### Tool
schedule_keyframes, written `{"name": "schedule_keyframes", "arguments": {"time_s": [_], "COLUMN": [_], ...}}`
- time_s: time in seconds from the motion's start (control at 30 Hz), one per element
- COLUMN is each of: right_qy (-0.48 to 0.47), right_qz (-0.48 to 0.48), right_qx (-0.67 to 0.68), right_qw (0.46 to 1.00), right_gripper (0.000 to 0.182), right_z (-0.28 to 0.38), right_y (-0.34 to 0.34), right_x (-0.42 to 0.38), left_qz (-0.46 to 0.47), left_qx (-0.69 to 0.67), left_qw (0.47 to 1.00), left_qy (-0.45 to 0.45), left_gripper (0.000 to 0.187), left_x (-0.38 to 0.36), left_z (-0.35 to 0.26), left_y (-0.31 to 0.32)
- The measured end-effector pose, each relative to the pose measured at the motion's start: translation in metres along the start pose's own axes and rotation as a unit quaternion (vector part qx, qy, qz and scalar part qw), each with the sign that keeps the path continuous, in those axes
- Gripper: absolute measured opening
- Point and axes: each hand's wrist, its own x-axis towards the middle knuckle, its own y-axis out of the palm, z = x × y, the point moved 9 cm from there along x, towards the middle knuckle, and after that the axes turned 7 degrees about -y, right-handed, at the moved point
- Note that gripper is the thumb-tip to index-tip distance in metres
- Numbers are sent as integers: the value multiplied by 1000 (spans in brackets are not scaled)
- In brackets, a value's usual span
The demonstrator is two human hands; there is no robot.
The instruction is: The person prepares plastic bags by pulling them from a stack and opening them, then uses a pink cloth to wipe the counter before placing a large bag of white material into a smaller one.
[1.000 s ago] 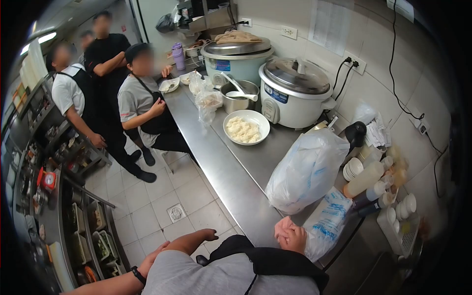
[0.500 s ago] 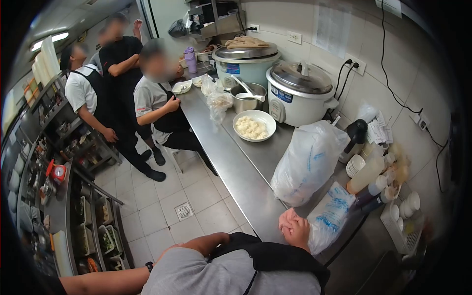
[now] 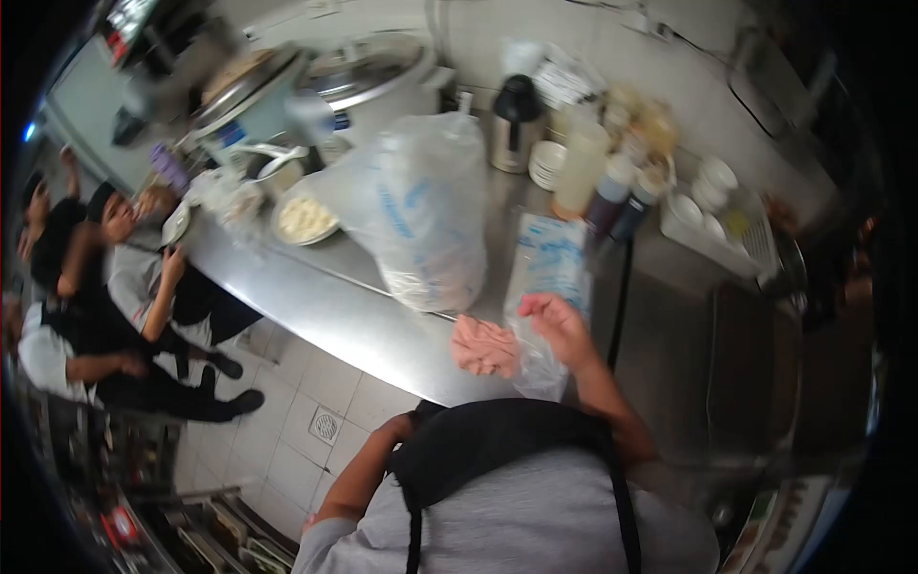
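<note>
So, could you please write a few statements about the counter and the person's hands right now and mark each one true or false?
1. The right hand rests on the blue-printed plastic packet. True.
2. The pink lump lies on the steel counter beside that hand. True.
3. The white bowl stands empty. False: it holds pale food.
4. The big plastic bag lies flat on the floor. False: it stands on the counter.
5. The left hand is on the counter. False: the left arm hangs down towards the floor, its hand barely visible.
</note>
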Motion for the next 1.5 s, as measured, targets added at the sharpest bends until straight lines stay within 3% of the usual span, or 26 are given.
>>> {"name": "schedule_keyframes", "arguments": {"time_s": [0.03,0.1,0.2,0.3,0.33,0.43,0.47,0.57,0.63,0.7,0.77,0.8,0.83,0.87,0.9,0.93,0.97,1.03,1.1,1.13,1.27,1.4,1.5], "right_qy": [12,40,207,216,68,15,28,76,24,-11,-30,-37,-58,-79,-100,7,-8,-33,7,31,57,67,74], "right_qz": [-34,-6,168,214,175,159,154,179,196,242,305,338,278,217,157,64,-2,-132,-106,-96,-83,-74,-56], "right_qx": [36,-21,-83,-269,-305,-581,-600,-570,-430,-252,-39,13,24,35,48,45,75,136,175,193,98,12,-27], "right_qw": [999,999,960,914,934,798,785,799,881,937,951,940,959,972,981,997,997,981,979,976,990,995,995], "right_gripper": [17,15,20,32,43,49,42,31,22,16,12,8,9,10,11,10,10,11,11,11,12,10,9], "right_z": [19,45,37,20,22,-11,-27,-39,-1,43,83,99,101,99,96,69,62,51,38,31,14,13,13], "right_y": [-17,-40,-33,-12,-7,0,0,6,29,57,87,96,87,75,62,37,20,-7,0,3,0,0,3], "right_x": [-1,-11,-51,-65,-58,-61,-61,-55,-43,-39,-40,-39,-31,-24,-18,-14,-7,6,5,3,0,2,0], "left_qz": [9,18,15,6,4,-6,-38,-149,-233,-344,-343,-291,-240,-182,-184,-186,-189,-231,-271,-291,-350,-412,-494], "left_qx": [-10,-23,-19,23,40,-12,-46,-123,-136,-61,-17,-10,-2,-140,-210,-279,-345,-356,-371,-346,-363,-270,-223], "left_qw": [1000,999,999,998,997,991,986,946,891,839,809,808,804,840,853,859,858,838,815,830,816,834,813], "left_qy": [11,25,39,54,62,134,156,261,366,418,477,512,544,492,441,387,331,343,353,326,283,249,214], "left_gripper": [35,34,34,34,35,37,38,43,47,43,36,31,27,13,11,9,7,10,15,18,13,12,11], "left_x": [-10,-29,-52,-60,-62,-75,-80,-94,-109,-130,-138,-135,-133,-119,-113,-109,-105,-118,-129,-130,-130,-142,-158], "left_z": [-20,-56,-85,-92,-94,-131,-146,-194,-216,-241,-256,-261,-265,-252,-239,-222,-204,-189,-173,-165,-138,-132,-127], "left_y": [-7,-21,-45,-62,-66,-83,-92,-110,-117,-121,-116,-110,-103,-105,-113,-122,-131,-149,-165,-168,-179,-189,-200]}}
